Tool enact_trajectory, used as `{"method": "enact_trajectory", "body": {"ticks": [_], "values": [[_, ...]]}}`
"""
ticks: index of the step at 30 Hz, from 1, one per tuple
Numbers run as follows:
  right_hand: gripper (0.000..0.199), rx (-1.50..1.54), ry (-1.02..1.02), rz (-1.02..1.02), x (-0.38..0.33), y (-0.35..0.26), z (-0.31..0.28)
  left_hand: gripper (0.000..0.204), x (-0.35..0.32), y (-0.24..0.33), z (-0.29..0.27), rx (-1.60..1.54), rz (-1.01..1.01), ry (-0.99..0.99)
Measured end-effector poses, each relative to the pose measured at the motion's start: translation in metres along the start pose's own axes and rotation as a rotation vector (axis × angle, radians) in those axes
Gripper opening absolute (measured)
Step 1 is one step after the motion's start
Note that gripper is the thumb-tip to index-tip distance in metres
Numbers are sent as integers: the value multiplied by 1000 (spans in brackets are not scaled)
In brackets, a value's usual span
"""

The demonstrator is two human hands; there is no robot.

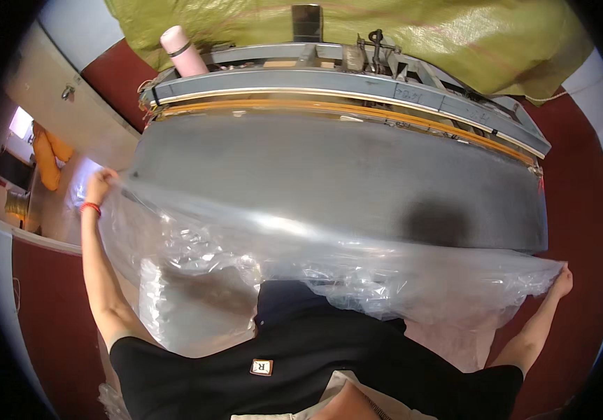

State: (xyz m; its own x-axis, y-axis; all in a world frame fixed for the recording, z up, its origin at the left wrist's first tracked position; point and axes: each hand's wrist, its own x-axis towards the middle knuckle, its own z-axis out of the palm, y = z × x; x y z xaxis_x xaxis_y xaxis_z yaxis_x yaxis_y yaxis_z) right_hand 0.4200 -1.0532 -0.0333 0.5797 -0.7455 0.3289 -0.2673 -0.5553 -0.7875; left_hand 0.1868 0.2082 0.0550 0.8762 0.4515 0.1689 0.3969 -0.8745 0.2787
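Observation:
A wide sheet of clear plastic film point(378, 280) is stretched between my two outspread arms. My left hand point(99, 185), with a red band on its wrist, pinches one end of the film beside the left end of a grey flat worktop point(280, 157). At the opposite end, my right hand point(562, 280) is closed on the film's edge, just off the near right corner of the worktop. The film's far edge runs along the near side of the worktop, and the rest hangs crumpled and shiny in front of my body.
Behind the worktop runs a long grey metal beam point(259, 82) with an orange strip point(315, 108) along it. A pink bottle point(183, 52) stands at its back left. Yellow-green woven sheeting point(469, 42) covers the back. An open door point(64, 84) is at the left.

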Motion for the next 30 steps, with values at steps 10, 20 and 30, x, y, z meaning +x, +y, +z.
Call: {"method": "enact_trajectory", "body": {"ticks": [10, 20, 30], "values": [[24, 6, -65, 135, -36, -104, 103, 49, 101, 93, 153, -92, -12, 163], [26, -754, 130, 16, -45, -111, 140, 38, 126, 50, 162, 147, -207, 335], [25, -721, 57, 19, -44, -102, 129, 38, -100, 634, 186, -1197, 632, -1194]]}}
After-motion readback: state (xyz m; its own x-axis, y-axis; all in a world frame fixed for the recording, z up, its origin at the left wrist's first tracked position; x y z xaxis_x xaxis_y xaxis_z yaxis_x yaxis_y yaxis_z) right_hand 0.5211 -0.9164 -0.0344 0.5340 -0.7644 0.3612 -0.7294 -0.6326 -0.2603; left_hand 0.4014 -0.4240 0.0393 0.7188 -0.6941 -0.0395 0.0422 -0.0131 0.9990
